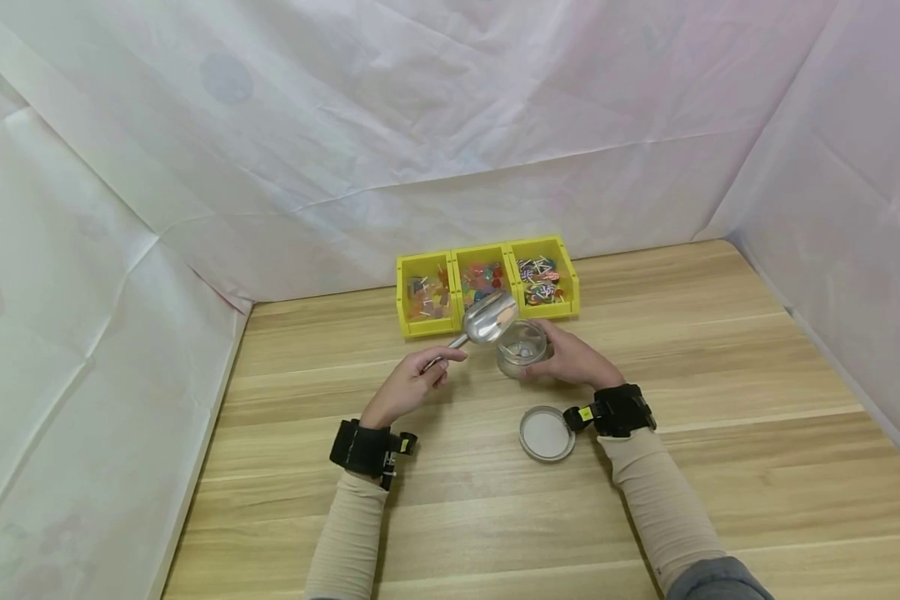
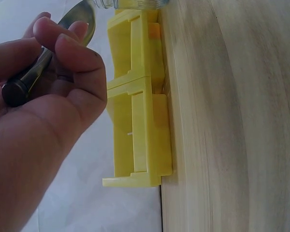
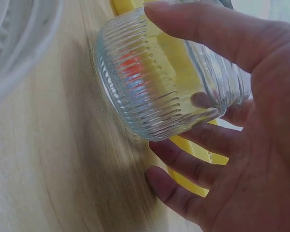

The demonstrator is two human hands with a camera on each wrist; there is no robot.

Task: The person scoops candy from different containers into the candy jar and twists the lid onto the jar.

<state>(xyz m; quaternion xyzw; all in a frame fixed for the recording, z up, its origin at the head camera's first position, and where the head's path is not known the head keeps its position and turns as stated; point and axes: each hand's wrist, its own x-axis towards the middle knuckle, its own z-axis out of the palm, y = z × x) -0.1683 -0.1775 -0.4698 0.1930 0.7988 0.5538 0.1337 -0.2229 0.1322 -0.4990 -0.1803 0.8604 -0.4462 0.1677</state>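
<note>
My left hand [image 1: 412, 385] [image 2: 48, 87] grips the handle of a metal scoop [image 1: 487, 321] [image 2: 79, 24], whose bowl hangs over the rim of a ribbed glass jar [image 1: 522, 347] [image 3: 154, 87]. Something orange lies in the scoop. My right hand [image 1: 570, 358] [image 3: 232, 125] curls round the jar, thumb on one side and fingers on the other, and tilts it on the wooden table [image 1: 720, 350]. A candy lies inside the jar. The jar's round lid [image 1: 546, 433] lies flat just in front of the right wrist.
Three joined yellow bins [image 1: 487, 285] [image 2: 135, 106] with coloured sweets stand behind the jar, near the back wall. White sheeting closes the back and both sides. Bare wood stretches right and towards me.
</note>
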